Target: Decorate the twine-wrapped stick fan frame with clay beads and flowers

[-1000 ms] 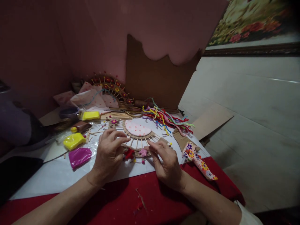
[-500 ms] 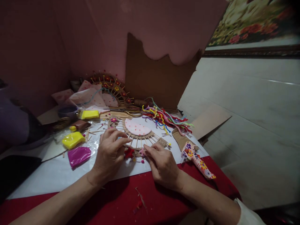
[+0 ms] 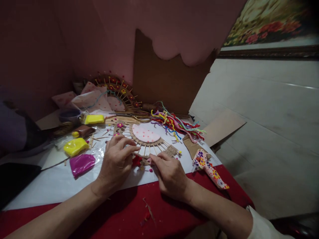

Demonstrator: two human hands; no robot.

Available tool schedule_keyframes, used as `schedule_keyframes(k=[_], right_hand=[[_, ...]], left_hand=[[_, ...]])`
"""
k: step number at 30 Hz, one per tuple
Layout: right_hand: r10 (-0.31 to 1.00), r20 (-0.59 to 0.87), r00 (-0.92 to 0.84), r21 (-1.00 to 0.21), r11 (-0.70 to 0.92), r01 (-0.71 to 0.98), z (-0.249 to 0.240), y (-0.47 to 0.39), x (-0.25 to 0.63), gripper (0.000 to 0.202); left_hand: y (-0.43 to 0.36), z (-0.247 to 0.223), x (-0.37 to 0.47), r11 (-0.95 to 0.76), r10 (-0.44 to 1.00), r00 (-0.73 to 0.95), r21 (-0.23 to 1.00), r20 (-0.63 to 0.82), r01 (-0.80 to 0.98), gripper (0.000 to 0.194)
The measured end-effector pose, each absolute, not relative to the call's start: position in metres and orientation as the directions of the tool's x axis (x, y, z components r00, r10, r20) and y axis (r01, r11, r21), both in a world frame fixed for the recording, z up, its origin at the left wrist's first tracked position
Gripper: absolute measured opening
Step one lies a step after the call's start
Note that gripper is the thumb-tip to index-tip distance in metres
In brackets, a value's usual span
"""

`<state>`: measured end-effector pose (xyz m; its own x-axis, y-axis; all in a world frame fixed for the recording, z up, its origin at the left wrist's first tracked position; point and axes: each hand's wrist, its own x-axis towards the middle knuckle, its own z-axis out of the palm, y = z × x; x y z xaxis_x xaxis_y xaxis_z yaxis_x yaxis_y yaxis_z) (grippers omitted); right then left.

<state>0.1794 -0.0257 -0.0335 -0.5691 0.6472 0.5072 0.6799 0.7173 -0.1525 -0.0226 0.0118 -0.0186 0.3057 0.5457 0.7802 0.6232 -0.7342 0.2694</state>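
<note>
A half-round craft of thin sticks and brown twine lies on white paper, with a polka-dot cloth piece [image 3: 146,133] at its centre. My left hand [image 3: 117,164] grips the craft's near rim on the left, fingers bent over it and thumb mostly hidden. Beside those fingers a red flower shape [image 3: 137,161] sits on the rim. My right hand [image 3: 171,176] is closed, its thumb and forefinger pinching a small pink flower shape [image 3: 149,161] at the rim, partly covered by the fingers. A magenta bead [image 3: 151,170] shows just below.
Magenta clay [image 3: 82,165] and yellow clay [image 3: 75,147] in plastic lie left. Behind are scissors [image 3: 139,118], fuzzy coloured stems [image 3: 174,124], and another decorated half-round craft [image 3: 119,86]. A flowered glue gun [image 3: 210,169] rests on the right. Cardboard [image 3: 169,83] leans on the wall.
The view has shifted slightly. My right fingertips have moved a little left and now cover more of the pink flower shape. My left hand keeps its place on the rim.
</note>
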Motion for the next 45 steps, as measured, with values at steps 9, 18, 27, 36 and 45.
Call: schedule_keyframes(k=[9,18,27,36,45], right_hand=[[0.681,0.696,-0.228,-0.368,0.611,0.701,-0.018,-0.022,0.187,0.042],[0.763,0.388,-0.517,-0.230,0.624,0.747,0.000,-0.020,0.211,0.045],[0.744,0.434,-0.508,-0.087,0.596,0.798,-0.012,-0.010,0.205,0.031],[0.671,0.569,-0.476,-0.086,0.624,0.777,-0.008,-0.011,0.203,0.024],[0.656,0.591,-0.469,-0.089,0.631,0.771,-0.008,-0.011,0.203,0.026]], left_hand=[[0.008,-0.018,-0.021,-0.755,0.564,0.442,0.219,0.698,0.617,0.023],[0.008,-0.022,-0.019,-0.778,0.566,0.531,0.194,0.631,0.598,0.020],[0.010,-0.020,-0.019,-0.818,0.520,0.550,0.196,0.653,0.542,0.021],[-0.010,-0.002,-0.017,-0.849,0.442,0.575,0.113,0.689,0.517,0.033],[-0.007,-0.006,-0.016,-0.834,0.425,0.561,0.066,0.710,0.548,0.030]])
